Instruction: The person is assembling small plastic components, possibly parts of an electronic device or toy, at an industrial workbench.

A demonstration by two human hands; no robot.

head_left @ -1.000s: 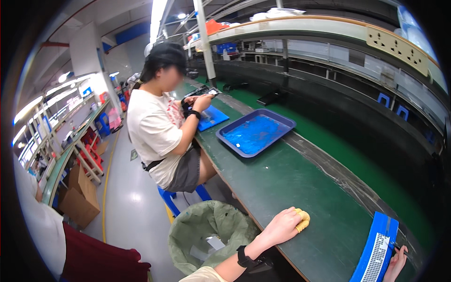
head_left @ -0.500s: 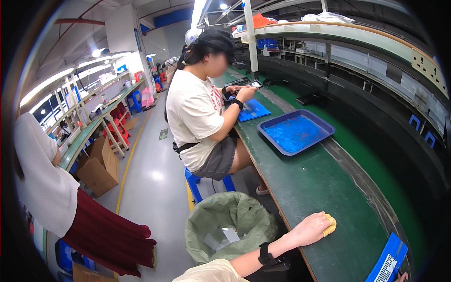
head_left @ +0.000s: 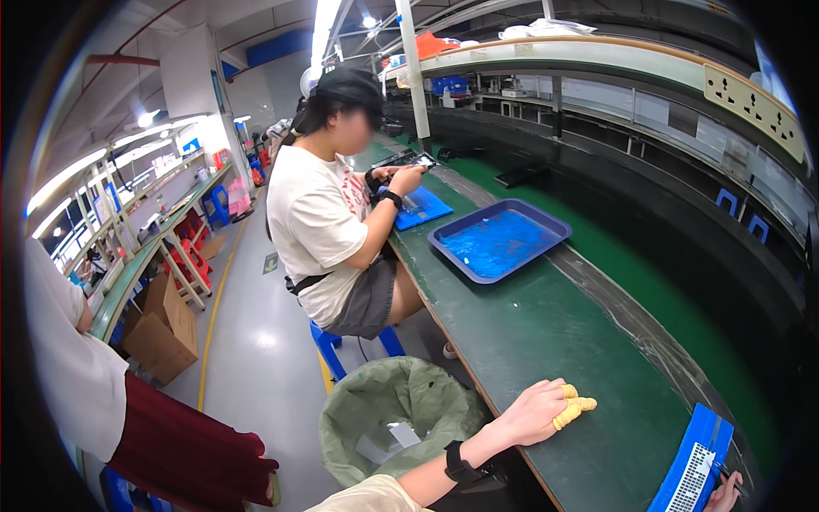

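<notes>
My left hand (head_left: pixel 539 413) rests on the green bench top with yellow finger cots (head_left: pixel 573 410) on some fingers. Those fingers stretch out toward the right, and nothing shows in them. A black band (head_left: pixel 459 462) circles that wrist. Near the lower right edge, part of my right hand (head_left: pixel 725 495) grips thin dark tweezers (head_left: pixel 723 470). Their tips lie over a white sheet with rows of small dark marks (head_left: pixel 689 480), which sits on a blue board (head_left: pixel 710 424). The rest of the right hand is cut off by the picture's rim.
A dark blue tray (head_left: pixel 556 225) with blue film-like pieces stands farther along the bench (head_left: pixel 478 328). Beyond it a seated co-worker (head_left: pixel 320 213) handles a small device over a blue mat (head_left: pixel 426 211). A green-lined bin (head_left: pixel 341 414) stands left of the bench; another person (head_left: pixel 77 358) is at far left.
The view has shifted right, so most things appear farther left. My left fingers have straightened from a curl. More of my right hand and the tweezers have come into view over the white sheet.
</notes>
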